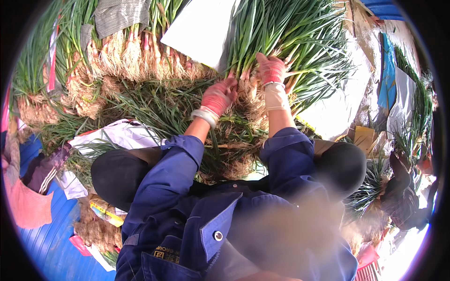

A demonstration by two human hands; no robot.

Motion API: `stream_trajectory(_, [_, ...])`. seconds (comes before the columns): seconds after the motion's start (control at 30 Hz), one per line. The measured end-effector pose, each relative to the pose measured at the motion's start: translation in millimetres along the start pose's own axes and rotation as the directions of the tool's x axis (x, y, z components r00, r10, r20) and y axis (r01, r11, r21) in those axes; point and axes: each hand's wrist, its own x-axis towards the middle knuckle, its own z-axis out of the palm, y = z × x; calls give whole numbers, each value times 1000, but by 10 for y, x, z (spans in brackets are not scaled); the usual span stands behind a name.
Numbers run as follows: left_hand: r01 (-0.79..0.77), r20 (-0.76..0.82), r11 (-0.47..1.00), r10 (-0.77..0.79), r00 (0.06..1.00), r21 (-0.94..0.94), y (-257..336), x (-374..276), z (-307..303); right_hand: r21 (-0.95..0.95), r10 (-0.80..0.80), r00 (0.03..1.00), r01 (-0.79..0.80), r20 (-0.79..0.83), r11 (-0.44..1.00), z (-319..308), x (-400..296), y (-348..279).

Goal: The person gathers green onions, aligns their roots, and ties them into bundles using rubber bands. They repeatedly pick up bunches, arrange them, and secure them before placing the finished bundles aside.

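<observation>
Before me lies a thick bunch of green garlic plants, leaves pointing away and pale, stringy roots towards me. My right hand, in a red-coated work glove, is closed over the stems at the bunch's lower end. To its left, my left hand, also gloved in red, has its fingertips bent against the reddish stem bases. Whether those fingers pinch a stem is hard to see. Loose leaves and trimmings cover the ground under both hands.
More rooted plants stand in a row at upper left, partly under grey cloth. A white sheet leans beside the bunch. Another white sheet lies at right. My bent knees flank the trimmings. Another person's striped dark sleeve shows at far left.
</observation>
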Motion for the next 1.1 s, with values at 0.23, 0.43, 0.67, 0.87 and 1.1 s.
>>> stream_trajectory(0.23, [-123,445,986,62,893,111,36,-37,61,-367,48,993,-4,109,930,21,184,-141])
stream_trajectory(0.43, [256,37,919,-257,966,-300,-124,200,-32,-674,-27,992,104,124,732,129,169,-245])
stream_trajectory(0.67, [-14,-232,812,-150,961,-583,11,200,-186,241,54,950,-133,307,961,-332,-230,-256])
stream_trajectory(0.87, [294,311,539,-63,948,-789,352,270,-219,308,-99,862,-69,497,949,-689,-626,-332])
stream_trajectory(1.1, [469,540,368,116,834,-803,270,62,-306,318,-146,931,35,333,948,-388,-746,-219])
